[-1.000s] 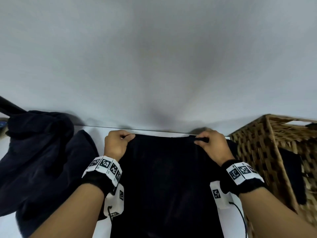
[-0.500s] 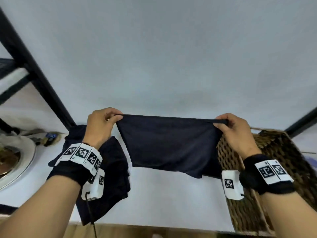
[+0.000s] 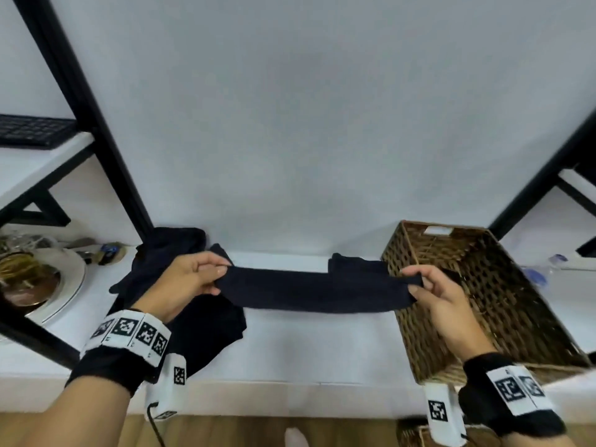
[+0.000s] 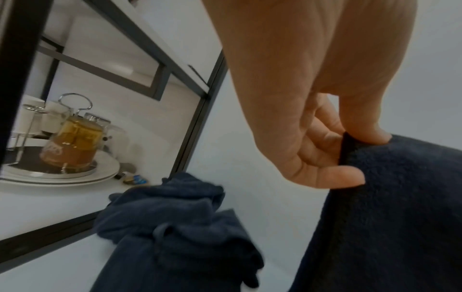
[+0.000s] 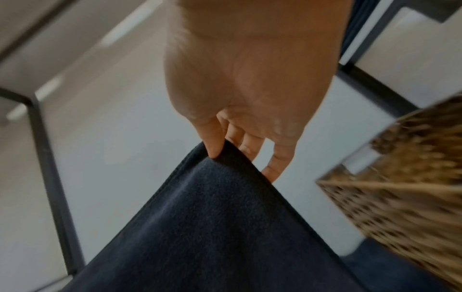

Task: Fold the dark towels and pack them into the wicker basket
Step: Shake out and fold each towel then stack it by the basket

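Observation:
A dark navy towel (image 3: 316,290) hangs stretched between my two hands above the white table. My left hand (image 3: 193,279) pinches its left corner between thumb and fingers; the same pinch shows in the left wrist view (image 4: 350,150). My right hand (image 3: 429,288) pinches the right corner, seen too in the right wrist view (image 5: 225,150). A heap of unfolded dark towels (image 3: 167,253) lies on the table below and behind my left hand (image 4: 175,227). The wicker basket (image 3: 429,333) stands at the right, close under my right hand; its inside looks bare.
A black shelf frame (image 3: 96,130) rises at the left, another post (image 3: 532,185) at the right. A white plate (image 3: 69,285) with a glass teapot (image 4: 72,142) sits far left. The white table's front edge (image 3: 290,395) runs below the towel.
The towel has been lifted off the table, and now hangs lower and stretched wider between my hands. The view has tilted down, showing the basket's inside and the table's front edge.

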Tool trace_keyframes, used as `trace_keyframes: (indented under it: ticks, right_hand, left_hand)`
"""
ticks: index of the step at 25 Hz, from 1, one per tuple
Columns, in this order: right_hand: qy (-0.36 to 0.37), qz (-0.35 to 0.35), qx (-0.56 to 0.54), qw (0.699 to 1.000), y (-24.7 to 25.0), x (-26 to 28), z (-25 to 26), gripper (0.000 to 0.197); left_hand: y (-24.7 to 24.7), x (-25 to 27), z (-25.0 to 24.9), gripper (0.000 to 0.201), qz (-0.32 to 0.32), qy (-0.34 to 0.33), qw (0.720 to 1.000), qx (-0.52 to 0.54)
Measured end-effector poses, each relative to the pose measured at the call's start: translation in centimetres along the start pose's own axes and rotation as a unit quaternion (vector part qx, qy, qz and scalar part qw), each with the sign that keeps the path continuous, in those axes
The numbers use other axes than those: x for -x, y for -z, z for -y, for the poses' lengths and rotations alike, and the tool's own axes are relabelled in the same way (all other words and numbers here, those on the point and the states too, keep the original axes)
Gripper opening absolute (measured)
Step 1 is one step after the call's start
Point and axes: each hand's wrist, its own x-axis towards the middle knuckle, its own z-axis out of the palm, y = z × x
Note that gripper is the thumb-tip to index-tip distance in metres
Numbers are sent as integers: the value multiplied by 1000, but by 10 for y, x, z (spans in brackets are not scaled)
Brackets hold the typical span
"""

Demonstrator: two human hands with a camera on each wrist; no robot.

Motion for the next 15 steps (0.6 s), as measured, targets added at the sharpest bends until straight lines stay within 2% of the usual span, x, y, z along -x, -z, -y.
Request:
trace_keyframes:
  ticks: [4, 6, 10, 12, 15]
  right_hand:
    - [-94, 55, 105, 988, -16, 11, -92, 32]
    - [-121, 51, 157, 979, -24, 1, -129, 31]
    - [-164, 34, 263, 950, -40, -38, -174, 19]
    - [-192, 38, 301, 933, -50, -59, -193, 14]
    - [-200, 33, 322, 925, -66, -84, -215, 18]
  left_hand:
    - [-26, -18, 82, 11, -28, 108, 991, -80]
    - [-44, -38, 115, 13, -66, 132, 983, -112]
    - [-72, -82, 150, 13, -121, 172, 959, -188]
    - [-80, -100, 166, 17, -103, 206, 932, -279]
    - [-90, -111, 183, 20, -57, 245, 856, -452]
